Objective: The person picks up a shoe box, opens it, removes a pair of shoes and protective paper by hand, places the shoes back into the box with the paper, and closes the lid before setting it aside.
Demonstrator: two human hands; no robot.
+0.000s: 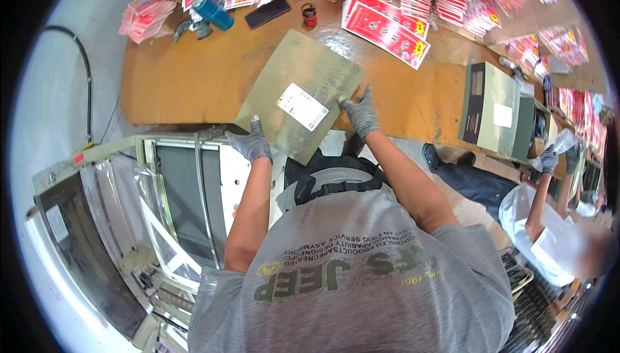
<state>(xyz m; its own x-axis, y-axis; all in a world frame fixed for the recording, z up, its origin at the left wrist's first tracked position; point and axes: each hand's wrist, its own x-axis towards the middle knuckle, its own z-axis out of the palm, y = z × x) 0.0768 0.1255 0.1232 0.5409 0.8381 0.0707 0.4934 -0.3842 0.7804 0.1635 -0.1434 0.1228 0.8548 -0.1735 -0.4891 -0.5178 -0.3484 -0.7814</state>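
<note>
A flat olive-green box (271,104) with a white label (302,106) and faint print on its top lies tilted across the table's near edge, its near corner sticking out over my waist. My left hand (252,142), in a grey glove, grips the box's left near side with the thumb on top; the other fingers are partly hidden. On the opposite side my right hand (360,113), also gloved, holds the right edge between thumb and fingers.
The brown table (184,82) carries red printed cards (387,30), a blue bottle (212,12), a phone (267,13) and a red-black roll (309,15). More olive boxes (491,104) stand at right, near a co-worker (542,217). A metal-framed machine (187,191) is at left.
</note>
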